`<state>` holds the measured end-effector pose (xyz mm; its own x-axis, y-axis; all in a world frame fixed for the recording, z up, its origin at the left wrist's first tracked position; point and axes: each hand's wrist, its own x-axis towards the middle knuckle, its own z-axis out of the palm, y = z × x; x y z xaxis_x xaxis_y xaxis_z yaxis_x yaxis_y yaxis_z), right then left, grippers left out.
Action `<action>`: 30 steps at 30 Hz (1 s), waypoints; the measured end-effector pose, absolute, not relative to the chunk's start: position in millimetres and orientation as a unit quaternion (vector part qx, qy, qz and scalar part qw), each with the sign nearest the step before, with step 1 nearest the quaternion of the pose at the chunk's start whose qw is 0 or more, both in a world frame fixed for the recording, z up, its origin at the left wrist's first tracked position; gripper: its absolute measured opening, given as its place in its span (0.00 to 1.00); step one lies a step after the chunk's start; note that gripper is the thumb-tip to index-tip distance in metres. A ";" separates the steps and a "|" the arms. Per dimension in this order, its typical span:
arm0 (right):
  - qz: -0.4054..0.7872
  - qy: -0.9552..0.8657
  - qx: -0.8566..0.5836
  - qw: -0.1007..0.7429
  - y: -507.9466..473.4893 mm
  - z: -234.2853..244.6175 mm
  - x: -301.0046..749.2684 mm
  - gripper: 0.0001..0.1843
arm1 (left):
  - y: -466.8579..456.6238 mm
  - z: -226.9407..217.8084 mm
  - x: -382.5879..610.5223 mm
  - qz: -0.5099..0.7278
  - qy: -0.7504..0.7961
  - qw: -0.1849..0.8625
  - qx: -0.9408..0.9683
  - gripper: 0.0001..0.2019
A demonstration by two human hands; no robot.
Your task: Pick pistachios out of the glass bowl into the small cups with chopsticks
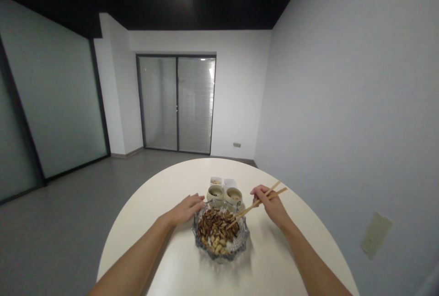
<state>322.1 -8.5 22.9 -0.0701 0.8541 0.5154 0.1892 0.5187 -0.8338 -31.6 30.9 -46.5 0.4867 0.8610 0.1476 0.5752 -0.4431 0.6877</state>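
Note:
A glass bowl (222,256) with a scalloped rim stands near the middle of the table, holding dark striped seeds (214,220) and paler peanuts (218,242). My right hand (268,202) grips a pair of wooden chopsticks (252,207), their tips down among the seeds at the bowl's right side. Fingers stretched out, my left hand (188,208) rests by the bowl's upper left rim. Just behind the bowl sit two beige cups, a left cup (210,195) with something dark inside and a right cup (237,200) with pale contents.
Behind the cups are two small white dishes, a left dish (211,184) with small light pieces and a right dish (230,183). They all stand on a round cream table (164,186). A white wall (343,104) runs close along the right; glass doors (176,104) are across the room.

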 end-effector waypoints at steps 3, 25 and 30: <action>0.287 -0.669 -0.388 0.566 -7.9 21.8 323.5 0.33 | 30.6 -46.6 -31.9 0.246 0.442 0.286 0.814 0.38; 0.277 -0.668 -0.392 0.568 -3.9 17.0 321.5 0.30 | 32.8 -47.9 -32.5 0.249 0.441 0.287 0.813 0.37; 0.284 -0.678 -0.394 0.551 -2.9 13.5 320.2 0.26 | 28.6 -42.9 -31.4 0.251 0.438 0.290 0.813 0.35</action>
